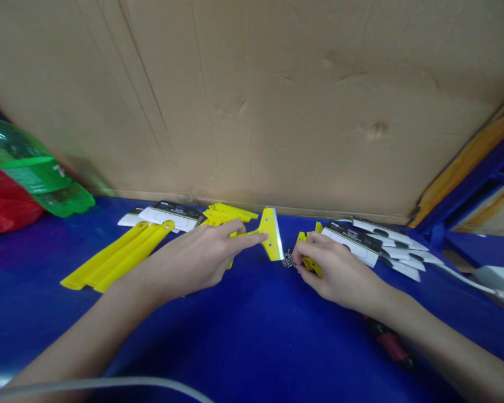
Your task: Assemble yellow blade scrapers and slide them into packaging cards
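My left hand [212, 252] is closed around the handle of a yellow scraper [271, 238], index finger stretched along it toward the head. The scraper's wide head has a pale blade edge facing right and two small holes or screws. My right hand [334, 268] is closed, thumb and fingertips together at the edge of a small heap of screws [287, 259]. Whatever is between those fingertips is too small to make out. Yellow plastic parts [313, 266] lie beneath and behind the right hand, partly covered by it. More yellow parts [227, 212] are piled behind the left hand.
Long yellow handles [121, 257] and printed cards [172, 215] lie at left; more cards [355, 243] at right. A dark tool with a red band [392, 344] sits partly under my right forearm. A green bottle [37, 173] and red bag [6, 198] stand far left. Cardboard [252, 112] rises behind.
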Available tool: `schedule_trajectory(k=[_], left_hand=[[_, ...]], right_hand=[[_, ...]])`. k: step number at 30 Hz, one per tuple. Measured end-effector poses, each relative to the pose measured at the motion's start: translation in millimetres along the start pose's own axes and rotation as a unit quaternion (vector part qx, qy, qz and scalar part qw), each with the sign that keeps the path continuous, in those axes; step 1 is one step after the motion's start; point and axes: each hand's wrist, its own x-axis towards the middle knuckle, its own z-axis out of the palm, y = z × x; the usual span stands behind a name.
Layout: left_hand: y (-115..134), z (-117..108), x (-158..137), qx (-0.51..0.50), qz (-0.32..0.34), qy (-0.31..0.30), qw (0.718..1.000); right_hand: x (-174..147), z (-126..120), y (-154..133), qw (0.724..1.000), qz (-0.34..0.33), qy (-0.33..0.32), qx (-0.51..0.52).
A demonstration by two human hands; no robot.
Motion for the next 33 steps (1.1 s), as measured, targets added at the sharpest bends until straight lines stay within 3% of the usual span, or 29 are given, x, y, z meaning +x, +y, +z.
schedule_trajectory(k=[9, 25, 28, 33], left_hand=[[-1, -4, 0, -0.004, -0.015, -0.018, 1.000], [7, 2, 1, 0.011, 0.013, -0.026, 1.000], [11, 4, 1, -0.008, 0.027, -0.021, 0.999], [20, 6, 3, -0.063, 0.046, -0.023, 0.997]], right_hand=[[6, 4, -12, 0.999, -0.039, -0.022, 0.003], [-4, -4, -15, 0.991, -0.004, -0.092, 0.094], [-7, -8, -14, 0.992, -0.012, -0.056, 0.116], [-6, -10, -10, 0.984, -0.060, 0.100, 0.132]])
